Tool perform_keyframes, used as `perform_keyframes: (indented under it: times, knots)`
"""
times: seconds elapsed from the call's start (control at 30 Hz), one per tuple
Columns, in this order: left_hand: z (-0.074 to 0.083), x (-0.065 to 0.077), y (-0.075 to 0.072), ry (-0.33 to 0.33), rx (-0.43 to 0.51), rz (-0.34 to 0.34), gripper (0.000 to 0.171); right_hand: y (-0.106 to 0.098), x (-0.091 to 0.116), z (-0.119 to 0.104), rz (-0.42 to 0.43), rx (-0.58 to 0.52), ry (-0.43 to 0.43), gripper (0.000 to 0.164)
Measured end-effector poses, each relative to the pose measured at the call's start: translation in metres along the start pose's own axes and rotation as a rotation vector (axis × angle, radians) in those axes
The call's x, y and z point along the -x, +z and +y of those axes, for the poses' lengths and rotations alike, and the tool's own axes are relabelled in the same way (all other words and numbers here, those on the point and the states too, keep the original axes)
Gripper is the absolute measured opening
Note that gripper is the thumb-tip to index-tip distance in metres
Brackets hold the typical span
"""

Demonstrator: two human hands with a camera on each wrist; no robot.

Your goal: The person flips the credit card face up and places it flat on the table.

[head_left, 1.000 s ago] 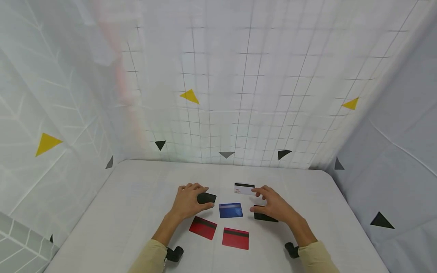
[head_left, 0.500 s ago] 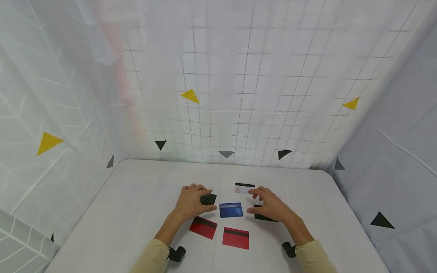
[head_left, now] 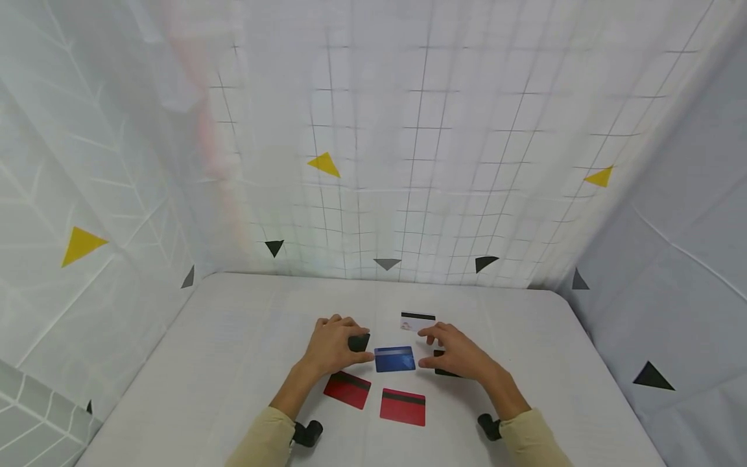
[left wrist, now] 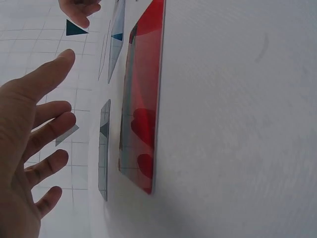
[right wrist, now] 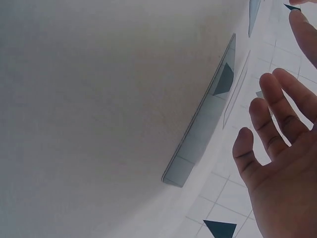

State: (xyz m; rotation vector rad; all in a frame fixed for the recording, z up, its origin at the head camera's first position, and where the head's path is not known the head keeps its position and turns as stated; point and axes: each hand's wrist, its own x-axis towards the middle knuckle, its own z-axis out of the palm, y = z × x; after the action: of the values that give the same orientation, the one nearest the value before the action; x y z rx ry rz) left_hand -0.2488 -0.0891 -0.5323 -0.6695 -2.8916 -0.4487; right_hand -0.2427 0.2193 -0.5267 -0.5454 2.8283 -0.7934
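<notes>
My left hand [head_left: 332,345] hovers over a dark card [head_left: 359,342], partly covering it in the head view, with fingers loosely bent and nothing held. Across from it, my right hand [head_left: 460,355] hangs above another dark card [head_left: 448,373], also holding nothing. Between the thumbs lies a blue striped card [head_left: 394,360]. A white card [head_left: 417,322] with a black stripe is just behind the right fingertips. Two red cards lie nearer me, one on the left [head_left: 348,390] and one in the middle [head_left: 403,408]. Both wrist views show the fingers apart from the cards.
The cards lie flat on a white-covered table [head_left: 233,376]. White sheeting with grid lines [head_left: 408,162] rises behind it, and more sheeting stands at both sides. Black wrist mounts [head_left: 308,433] stick out near the sleeves.
The left hand has drifted right, covering more of its dark card. The right hand has drifted left toward the blue card, slightly. The cards have stayed in place.
</notes>
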Motion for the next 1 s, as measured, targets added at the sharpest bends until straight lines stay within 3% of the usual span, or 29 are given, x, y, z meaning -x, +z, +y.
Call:
perform_keyframes:
  times: [0.23, 0.6, 1.0]
  knots:
    - [0.009, -0.002, 0.002, 0.000, -0.008, -0.047, 0.059, 0.006, -0.003, -0.003, -0.034, 0.014, -0.023, 0.059]
    - [0.015, -0.004, 0.006, 0.016, -0.086, -0.076, 0.057, 0.013, -0.011, -0.005, -0.088, 0.045, 0.011, 0.059]
    - [0.023, -0.002, 0.006, 0.040, -0.121, -0.113, 0.056, 0.021, -0.013, -0.009, -0.071, 0.113, 0.004, 0.053]
